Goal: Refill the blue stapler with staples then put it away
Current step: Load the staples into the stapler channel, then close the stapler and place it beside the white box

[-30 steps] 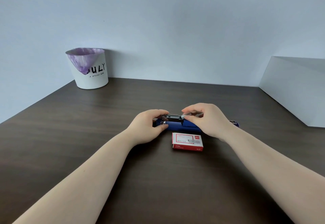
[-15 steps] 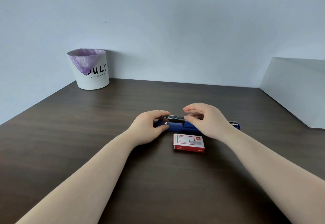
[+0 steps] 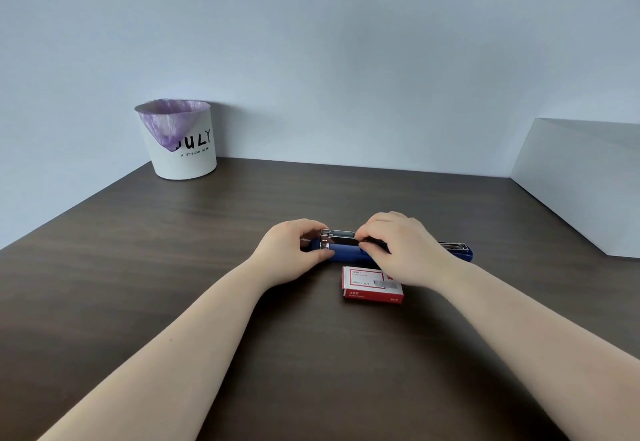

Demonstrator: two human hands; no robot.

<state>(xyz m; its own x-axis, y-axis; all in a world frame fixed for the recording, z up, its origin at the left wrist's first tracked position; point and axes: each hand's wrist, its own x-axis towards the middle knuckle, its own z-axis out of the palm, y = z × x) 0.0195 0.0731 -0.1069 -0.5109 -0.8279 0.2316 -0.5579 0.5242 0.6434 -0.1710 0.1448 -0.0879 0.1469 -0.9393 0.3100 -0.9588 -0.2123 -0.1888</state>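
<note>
The blue stapler (image 3: 348,254) lies opened out flat on the dark table, its lid stretching away to the right. My left hand (image 3: 289,255) grips its left end, thumb on the blue base. My right hand (image 3: 401,246) rests on the metal magazine (image 3: 337,236), fingertips pinched over the channel; a strip of staples shows in the channel's left part. Whether the fingers still hold staples is hidden. A red and white staple box (image 3: 372,284) lies just in front of the stapler, partly under my right wrist.
A white bin (image 3: 185,160) with a purple liner stands at the back left against the wall. A white slanted box (image 3: 585,180) sits at the right edge. The dark wooden table (image 3: 173,267) stretches around the hands.
My right hand has lowered onto the magazine; the staple strip it held above the stapler now lies in the channel. The left hand stays on the stapler's left end.
</note>
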